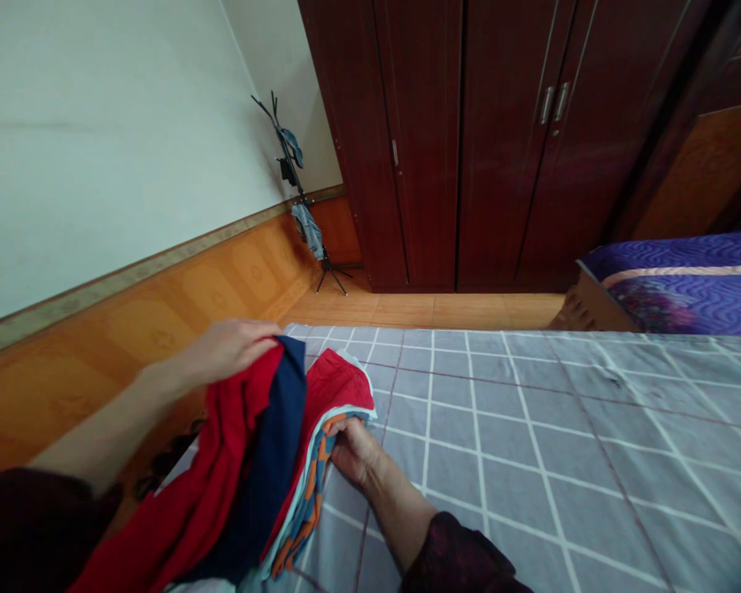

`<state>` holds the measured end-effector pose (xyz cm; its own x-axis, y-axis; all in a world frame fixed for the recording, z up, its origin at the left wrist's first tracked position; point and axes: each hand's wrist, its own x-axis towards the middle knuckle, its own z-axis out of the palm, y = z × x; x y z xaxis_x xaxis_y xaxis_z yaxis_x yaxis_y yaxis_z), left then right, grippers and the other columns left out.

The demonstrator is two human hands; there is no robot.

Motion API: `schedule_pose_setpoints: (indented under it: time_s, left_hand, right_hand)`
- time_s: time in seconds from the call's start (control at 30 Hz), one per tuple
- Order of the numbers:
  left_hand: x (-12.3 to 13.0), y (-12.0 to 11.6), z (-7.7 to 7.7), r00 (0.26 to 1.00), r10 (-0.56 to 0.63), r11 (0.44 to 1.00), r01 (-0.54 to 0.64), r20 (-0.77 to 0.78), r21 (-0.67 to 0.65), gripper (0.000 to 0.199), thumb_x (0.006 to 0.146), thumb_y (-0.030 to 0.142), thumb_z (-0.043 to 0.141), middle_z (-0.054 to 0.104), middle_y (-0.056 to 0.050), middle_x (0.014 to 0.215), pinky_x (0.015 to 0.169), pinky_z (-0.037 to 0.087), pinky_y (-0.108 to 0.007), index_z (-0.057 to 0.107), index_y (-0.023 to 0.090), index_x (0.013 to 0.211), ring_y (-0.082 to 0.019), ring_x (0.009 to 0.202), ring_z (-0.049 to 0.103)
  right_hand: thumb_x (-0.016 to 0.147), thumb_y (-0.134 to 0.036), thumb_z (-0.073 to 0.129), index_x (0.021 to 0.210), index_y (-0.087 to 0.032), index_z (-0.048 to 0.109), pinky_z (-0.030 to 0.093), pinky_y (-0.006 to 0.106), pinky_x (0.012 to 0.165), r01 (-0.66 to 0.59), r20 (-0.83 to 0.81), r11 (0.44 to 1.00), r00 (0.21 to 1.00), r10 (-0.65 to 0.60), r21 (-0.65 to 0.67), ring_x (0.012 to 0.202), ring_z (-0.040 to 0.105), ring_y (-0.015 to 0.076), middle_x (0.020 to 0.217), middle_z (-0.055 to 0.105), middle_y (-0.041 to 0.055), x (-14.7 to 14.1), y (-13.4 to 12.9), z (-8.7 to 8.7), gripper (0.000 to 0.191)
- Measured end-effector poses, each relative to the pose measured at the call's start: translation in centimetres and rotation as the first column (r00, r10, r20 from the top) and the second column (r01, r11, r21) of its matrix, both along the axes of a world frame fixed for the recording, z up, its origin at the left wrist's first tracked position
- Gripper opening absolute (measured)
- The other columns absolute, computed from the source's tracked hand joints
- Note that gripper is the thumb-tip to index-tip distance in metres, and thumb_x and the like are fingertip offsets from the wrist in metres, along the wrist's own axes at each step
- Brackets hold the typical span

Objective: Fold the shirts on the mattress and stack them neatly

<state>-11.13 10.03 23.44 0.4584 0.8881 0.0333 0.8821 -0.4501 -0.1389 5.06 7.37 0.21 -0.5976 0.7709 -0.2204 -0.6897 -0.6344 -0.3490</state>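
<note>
Our left hand (238, 350) is closed over the upper edge of a bright red, soft fabric cloth (231, 453), which droops back toward us in loose folds. Just right of those fingers hangs a plain navy-blue fabric panel (277, 436); we cannot tell whether it is joined to the red.

Our right hand (356, 451), lower and to the right, pinches the edge of an orange-and-blue-grey patterned fabric layer (309, 498). Just above it, between the hands, lies a red fabric flap with a pale border (339, 383).

Handling, as we judge it: light, limp, not fragile, little inclined to slip. With no stiffness, it likely sags wherever unsupported, and layers may slide apart. Best hold: thumb over the folded edge, fingers beneath, taking all layers together.

Beneath and right of our right hand spreads a grey bedsheet with white grid lines (506, 445). Beyond both hands: a black metal coat stand (300, 191), a dark reddish-brown wooden wardrobe (426, 165).
</note>
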Motion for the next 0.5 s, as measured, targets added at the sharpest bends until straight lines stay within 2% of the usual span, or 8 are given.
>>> schedule_pose_setpoints:
  time_s: [0.07,0.1,0.2,0.37,0.5]
  left_hand:
    - [2.5,2.4,-3.8,0.989,-0.136,0.979,0.125,-0.061,-0.163,0.025,0.091,0.02,0.041,0.068,-0.003,0.098,0.08,0.045,-0.026,0.065,0.02,0.097,-0.018,0.091,0.062]
    - [3.6,3.4,-5.4,0.985,-0.163,0.967,0.147,-0.063,-0.208,0.025,0.089,0.018,0.042,0.067,-0.003,0.097,0.08,0.044,-0.026,0.065,0.021,0.095,-0.018,0.091,0.061]
    - [5.6,5.5,-8.8,0.981,-0.191,0.941,0.177,-0.021,-0.287,0.023,0.083,0.013,0.045,0.066,-0.004,0.095,0.08,0.044,-0.028,0.066,0.022,0.09,-0.02,0.092,0.061]
    - [6.1,7.4,-11.8,0.98,-0.185,0.918,0.199,0.073,-0.342,0.029,0.078,0.008,0.041,0.066,-0.005,0.095,0.081,0.043,-0.031,0.065,0.021,0.089,-0.022,0.092,0.061]
    - [5.8,8.6,-12.8,0.973,-0.135,0.887,0.203,0.188,-0.415,0.03,0.073,0.006,0.038,0.067,-0.001,0.085,0.078,0.044,-0.025,0.063,0.019,0.083,-0.016,0.084,0.061]
  right_hand:
    - [0.044,-0.006,0.046,0.053,-0.016,0.057,0.046,0.024,0.059,-0.007,0.004,1.0,1.0,0.007,-0.005,0.053,0.052,0.0117,0.053,0.058,-0.0016,0.0,0.1,0.0,0.017]
    - [0.044,-0.006,0.046,0.052,-0.016,0.057,0.045,0.024,0.058,-0.007,0.004,1.0,1.0,0.007,-0.008,0.052,0.052,0.0113,0.053,0.058,-0.0017,0.0,0.1,0.1,0.018]
    - [0.043,-0.005,0.044,0.053,-0.016,0.058,0.045,0.023,0.058,-0.003,0.001,1.0,1.0,0.003,-0.016,0.052,0.051,0.011,0.054,0.06,-0.0019,-0.1,0.1,0.0,0.02]
    - [0.043,-0.004,0.045,0.055,-0.015,0.06,0.044,0.023,0.059,0.001,-0.005,1.0,1.0,-0.001,-0.026,0.053,0.052,0.0112,0.055,0.061,-0.0012,-0.2,0.3,-0.3,0.023]
    - [0.043,-0.004,0.044,0.054,-0.014,0.06,0.043,0.022,0.058,-0.009,-0.006,1.0,1.0,0.008,-0.029,0.052,0.051,0.0109,0.053,0.059,-0.001,-0.3,0.4,-0.6,0.022]
